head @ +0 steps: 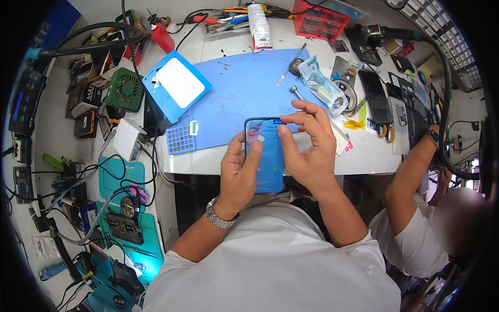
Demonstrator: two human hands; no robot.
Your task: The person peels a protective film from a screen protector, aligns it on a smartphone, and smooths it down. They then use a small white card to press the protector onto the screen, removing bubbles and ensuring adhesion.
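Note:
A blue smartphone-shaped piece (269,167) with printing on its face and a dark top edge stands before me at the bench's front edge; whether it is a phone or a phone under a film I cannot tell. My left hand (241,171) grips its left side, thumb on the face. My right hand (308,144) touches the upper right corner with thumb and index finger, the other fingers curled above. Beyond lies a blue silicone mat (241,89) bearing a blue card sleeve with a white panel (182,82), a metal bolt (297,93) and a small screwdriver (286,74).
A banknote (321,84), a dark smartphone (375,95) and scissors (386,133) lie right. A green fan (125,89), cables and a white adapter (128,138) crowd the left. Red drawers (321,21) and a white tube (259,27) stand behind. A co-worker (413,222) sits at the right.

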